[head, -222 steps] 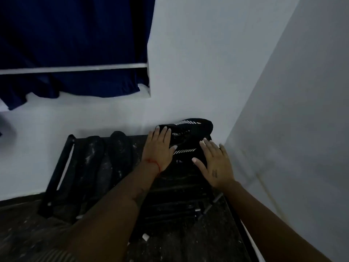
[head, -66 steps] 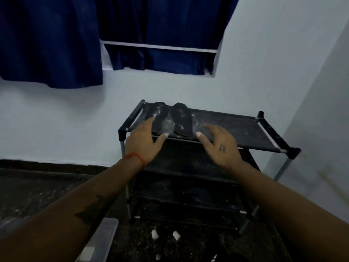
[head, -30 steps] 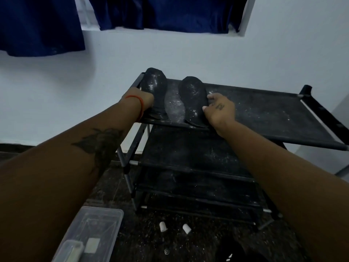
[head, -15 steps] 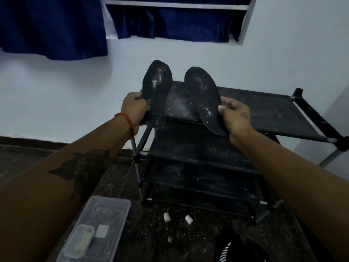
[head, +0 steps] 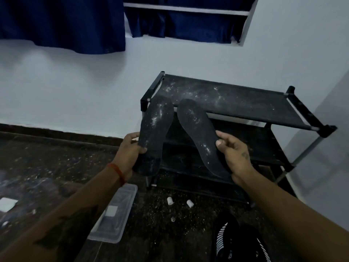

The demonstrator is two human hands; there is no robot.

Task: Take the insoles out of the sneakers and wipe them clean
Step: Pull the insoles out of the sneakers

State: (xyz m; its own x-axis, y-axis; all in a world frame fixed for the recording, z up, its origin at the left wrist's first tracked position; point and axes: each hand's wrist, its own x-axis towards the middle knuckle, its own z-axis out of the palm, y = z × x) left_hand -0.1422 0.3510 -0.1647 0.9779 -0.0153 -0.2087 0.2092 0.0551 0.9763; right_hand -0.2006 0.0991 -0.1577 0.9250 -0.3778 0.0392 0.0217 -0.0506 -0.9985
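Left insole (head: 155, 133): I hold it lifted at centre frame, toe end up toward the rack's top corner, heel end low; white dust speckles its forefoot.
Right insole (head: 198, 132): held beside the first, the two toes near each other but apart, heel end running down to the lower right under my palm.
Left hand (head: 130, 154): fingers wrapped behind the heel half, thumb curled over the front face, so it grips the left insole.
Right hand (head: 234, 157): thumb and fingertips pinch the outer edge near the waist while the heel end rests against the palm.
Handling, as I judge it: thin, light and flexible; each sheet would sag or fold if held only by its tip, so a hold at the heel half, where it seems stiffest, suits wiping the forefoot. The dusty face may be a little slippery under a thumb.
Shoe rack (head: 236, 103): black, tiered, at centre right against the white wall, its top shelf dusted white.
Sneakers (head: 243, 242): dark with white stripes, at the lower right on the floor; the dim light leaves me unsure whether I see one or both.
Clear plastic box (head: 120, 208): at lower centre-left on the floor, partly behind my left forearm.
Wiping: not yet begun, judging by the dust.
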